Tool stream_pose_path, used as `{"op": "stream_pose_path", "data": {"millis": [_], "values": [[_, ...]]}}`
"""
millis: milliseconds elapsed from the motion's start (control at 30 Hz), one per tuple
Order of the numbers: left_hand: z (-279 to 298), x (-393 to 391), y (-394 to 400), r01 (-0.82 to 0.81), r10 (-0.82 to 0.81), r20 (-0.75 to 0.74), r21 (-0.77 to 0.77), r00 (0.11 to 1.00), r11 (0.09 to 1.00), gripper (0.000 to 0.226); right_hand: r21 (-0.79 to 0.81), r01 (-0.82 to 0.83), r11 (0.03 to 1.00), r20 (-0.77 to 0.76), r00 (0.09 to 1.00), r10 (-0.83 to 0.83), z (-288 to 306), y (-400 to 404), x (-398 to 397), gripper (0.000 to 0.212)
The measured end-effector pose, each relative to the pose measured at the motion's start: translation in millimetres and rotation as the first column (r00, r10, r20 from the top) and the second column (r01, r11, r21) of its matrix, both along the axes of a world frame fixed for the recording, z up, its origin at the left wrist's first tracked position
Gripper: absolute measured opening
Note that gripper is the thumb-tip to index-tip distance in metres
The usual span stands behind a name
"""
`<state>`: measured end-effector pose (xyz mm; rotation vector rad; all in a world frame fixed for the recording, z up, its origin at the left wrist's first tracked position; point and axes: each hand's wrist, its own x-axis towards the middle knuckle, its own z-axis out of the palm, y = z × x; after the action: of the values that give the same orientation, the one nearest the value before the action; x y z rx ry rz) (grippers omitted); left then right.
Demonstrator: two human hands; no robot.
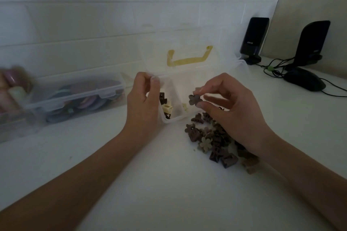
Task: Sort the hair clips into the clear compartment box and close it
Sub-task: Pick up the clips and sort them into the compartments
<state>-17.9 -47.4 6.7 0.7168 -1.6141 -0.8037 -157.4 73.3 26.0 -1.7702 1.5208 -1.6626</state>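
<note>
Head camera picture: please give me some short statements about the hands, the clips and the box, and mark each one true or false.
1. The right hand holds a dark flower-shaped clip in its fingertips. True.
2. The clear box is closed. False: its lid stands open, yellow handle showing.
3. A pile of clips lies on the table below the right hand. True.
4. The left hand rests flat on the table. False: it grips the box's edge.
5. The box holds no clips. False: several lie inside.
</note>
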Motion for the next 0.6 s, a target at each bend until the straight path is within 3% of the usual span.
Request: {"op": "stream_pose_path", "data": {"millis": [100, 367, 600], "values": [[0, 0, 0, -0.001, 0.001, 0.012, -0.027, 1.0, 1.0, 0.014, -0.05, 0.092, 0.995, -0.145, 0.985, -0.098, 2, 1, -2, 0.017], [0, 0, 4, 0.037, -0.033, 0.041, -0.104, 0.999, 0.994, 0.012, -0.164, 0.137, 0.977, -0.244, 0.954, -0.175, -3, -2, -3, 0.01], [2, -1, 8, 0.034, -0.029, 0.038, -0.153, 0.999, 0.988, 0.012, -0.131, 0.193, 0.973, -0.455, 0.86, -0.232, -8, -5, -6, 0.028]]}}
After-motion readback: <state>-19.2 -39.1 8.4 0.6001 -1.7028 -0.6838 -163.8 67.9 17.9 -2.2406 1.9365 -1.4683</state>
